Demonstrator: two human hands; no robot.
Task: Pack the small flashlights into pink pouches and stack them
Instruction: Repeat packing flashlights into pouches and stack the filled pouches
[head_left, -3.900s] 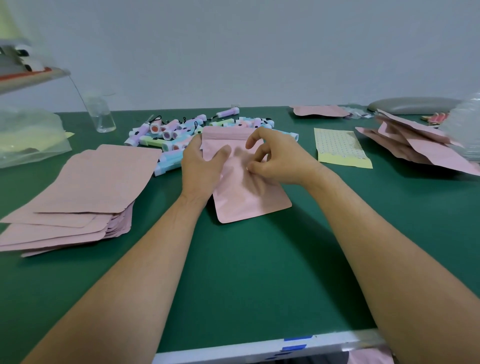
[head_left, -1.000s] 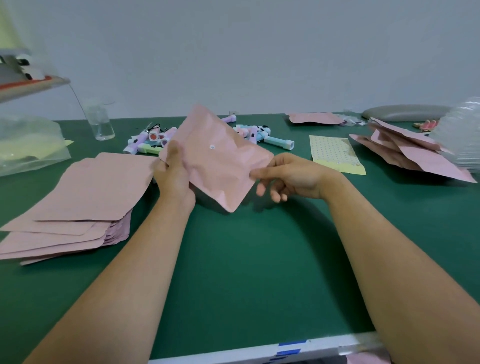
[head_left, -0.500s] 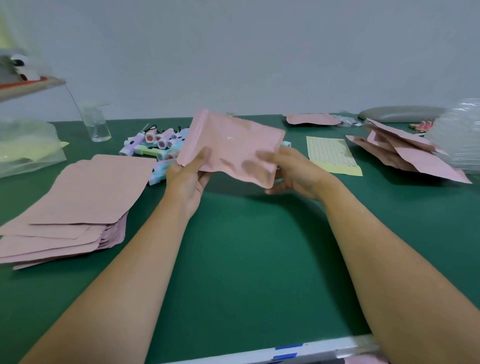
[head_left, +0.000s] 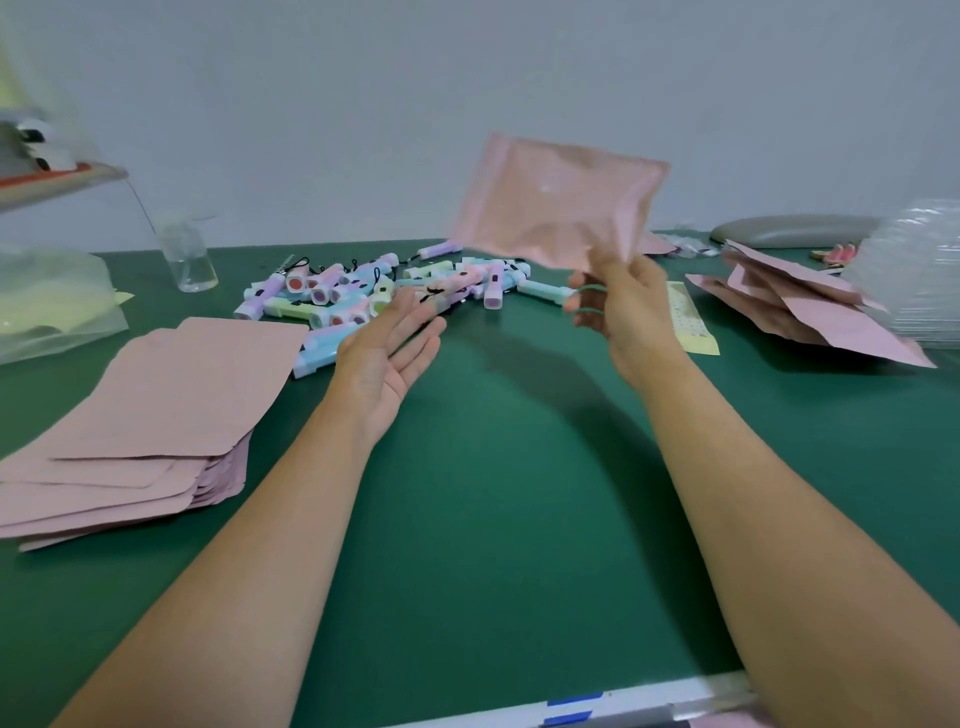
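My right hand (head_left: 626, 306) pinches the lower edge of a bulging pink pouch (head_left: 558, 202) and holds it up in the air above the green table (head_left: 519, 493). My left hand (head_left: 387, 353) hovers palm up with straight fingers and holds nothing, just in front of the heap of small pastel flashlights (head_left: 374, 291). A stack of flat pink pouches (head_left: 150, 415) lies at the left. A loose pile of pink pouches (head_left: 810, 306) lies at the right.
A clear glass cup (head_left: 187, 260) stands at the back left beside a clear plastic bag (head_left: 52, 306). A yellow sticker sheet (head_left: 693, 322) lies behind my right hand. A grey pad (head_left: 795, 231) and crinkled clear plastic (head_left: 919, 280) sit at the far right.
My left hand has let go of the pouch and dropped palm up. My right hand has lifted the pouch up and to the right.
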